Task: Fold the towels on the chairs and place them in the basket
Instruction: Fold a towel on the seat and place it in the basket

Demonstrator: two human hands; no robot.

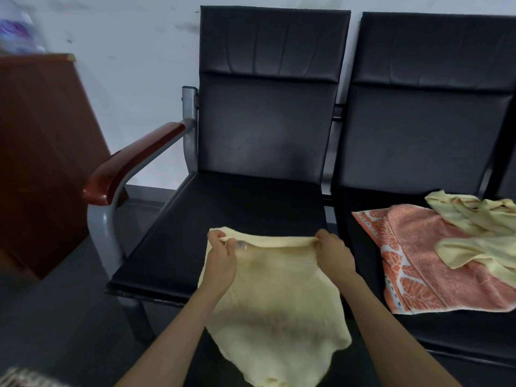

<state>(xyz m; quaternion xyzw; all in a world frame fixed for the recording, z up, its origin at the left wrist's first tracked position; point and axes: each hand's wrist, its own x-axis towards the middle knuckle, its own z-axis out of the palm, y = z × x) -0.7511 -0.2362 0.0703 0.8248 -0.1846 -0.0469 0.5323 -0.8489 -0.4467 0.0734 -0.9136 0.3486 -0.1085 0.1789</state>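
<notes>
Head view: fingers (217, 235) of left hand (220, 259) and right hand (333, 254) pinch top edge of limp pale-yellow towel (279, 308), perhaps doubled

A pale, scuffed wall (134, 65) fills the upper left and top of the frame. Against it at the left edge stands a reddish-brown wooden cabinet (42, 149), with a small light-coloured corner piece (69, 56) at its top right. Above the cabinet, in the upper left corner, sits a blurred purple-and-white object (16, 29), too smeared to identify. Dark grey floor (55, 317) spreads across the lower left. A bit of fringed, light fabric (25, 378) shows in the bottom left corner.
</notes>
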